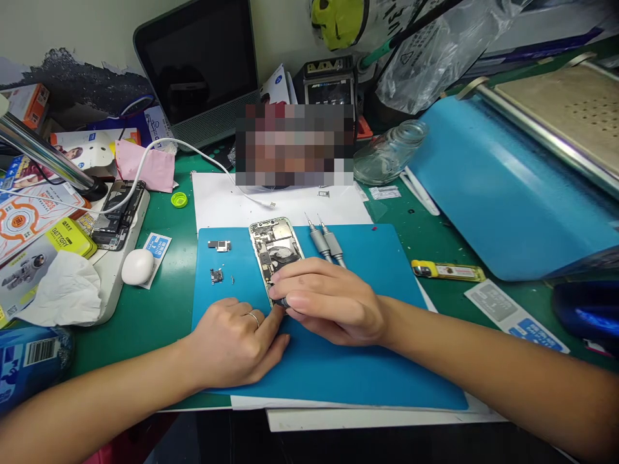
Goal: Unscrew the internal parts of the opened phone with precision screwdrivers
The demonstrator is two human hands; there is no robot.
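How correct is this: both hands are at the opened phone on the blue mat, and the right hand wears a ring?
The ring is on the left hand, not the right hand; the head view shows it. The rest stands.

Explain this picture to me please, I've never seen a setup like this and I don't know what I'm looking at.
There's no robot here, just a person's bare hands, seen by one camera worn on the head, looking forward and down. On a blue mat lies an opened phone with its insides showing. The left hand has its fingertips at the phone's lower end. The right hand pinches something small and dark, mostly hidden by the fingers. Small metal parts lie left of the phone, and two slim grey tools lie right of it. A glass jar lies beyond the mat.
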